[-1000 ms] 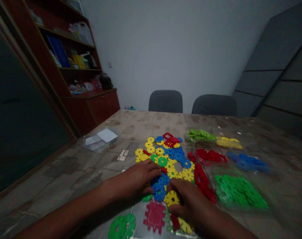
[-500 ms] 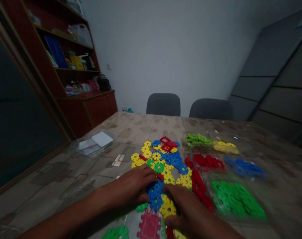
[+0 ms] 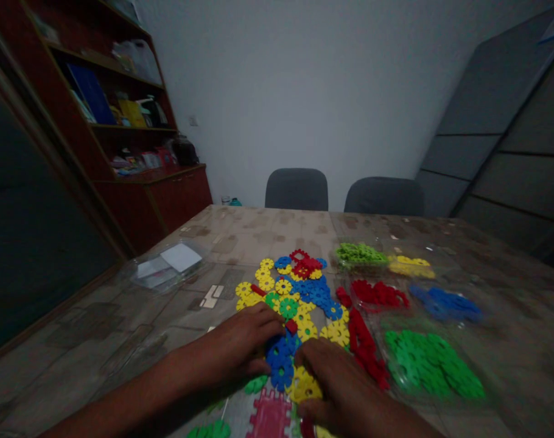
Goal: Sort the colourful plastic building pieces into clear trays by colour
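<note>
A flat spread of notched plastic building discs covers the table before me. My left hand (image 3: 247,340) curls round the left side of blue discs (image 3: 281,371), with fingers behind and thumb in front. On the other side my right hand (image 3: 329,377) arches over yellow discs (image 3: 304,386), its thumb and fingers apart. Its fingertips come close to the blue discs' right edge. A small red piece (image 3: 291,326) and a green disc (image 3: 288,308) lie just beyond my left fingers. Nearest me lies a pinkish-red square plate (image 3: 270,417) with toothed edges. Undersides of the fingers are hidden.
Clear trays at right hold green discs (image 3: 434,365), red pieces (image 3: 380,294), blue pieces (image 3: 445,303), yellow pieces (image 3: 411,265) and light green pieces (image 3: 359,253). Loose red pieces (image 3: 366,350) lie beside my right hand. A clear container (image 3: 167,267) with white cards stands left.
The view has shifted slightly, moving the scene a little left. Both hands keep nearly the same pose around the blue and yellow discs.
</note>
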`<state>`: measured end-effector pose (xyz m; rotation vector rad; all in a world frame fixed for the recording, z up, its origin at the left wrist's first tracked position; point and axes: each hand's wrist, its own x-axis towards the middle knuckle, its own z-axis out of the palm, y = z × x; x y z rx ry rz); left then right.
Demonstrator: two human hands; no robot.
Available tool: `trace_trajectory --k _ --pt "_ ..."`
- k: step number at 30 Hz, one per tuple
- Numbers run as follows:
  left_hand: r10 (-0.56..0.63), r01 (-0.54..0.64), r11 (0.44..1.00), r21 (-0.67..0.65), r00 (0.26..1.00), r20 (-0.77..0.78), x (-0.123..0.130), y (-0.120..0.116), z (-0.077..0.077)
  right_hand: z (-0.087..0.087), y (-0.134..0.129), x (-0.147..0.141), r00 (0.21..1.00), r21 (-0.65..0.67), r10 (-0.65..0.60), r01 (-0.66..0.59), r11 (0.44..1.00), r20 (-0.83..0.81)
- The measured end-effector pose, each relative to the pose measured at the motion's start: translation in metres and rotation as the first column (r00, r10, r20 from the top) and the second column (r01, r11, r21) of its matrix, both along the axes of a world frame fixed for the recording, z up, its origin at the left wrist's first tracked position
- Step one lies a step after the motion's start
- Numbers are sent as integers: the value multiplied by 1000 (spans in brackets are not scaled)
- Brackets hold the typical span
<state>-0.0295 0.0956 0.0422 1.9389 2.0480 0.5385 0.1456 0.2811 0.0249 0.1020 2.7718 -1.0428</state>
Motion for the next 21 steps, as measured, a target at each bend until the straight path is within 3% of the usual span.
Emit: trace_trajectory --k 5,12,14,17,21 --pt "7 -7 1000 -6 1000 17 0 0 3 5 -6 -5 997 15 -67 66 998 34" --pt "6 -5 999 -33 999 42 -1 -2 4 -3 0 -11 999 -197 -45 40 980 -22" --pt "-13 16 999 -35 997 76 -6 -5 6 2 12 -10 994 -194 -86 71 978 -72" --pt "15 -11 999 -35 993 117 -18 -12 8 22 41 -9 966 -109 -163 143 984 -202" --pt "64 -62 998 -26 996 66 -31 -16 9 52 99 -5 855 -73 -338 338 938 -394"
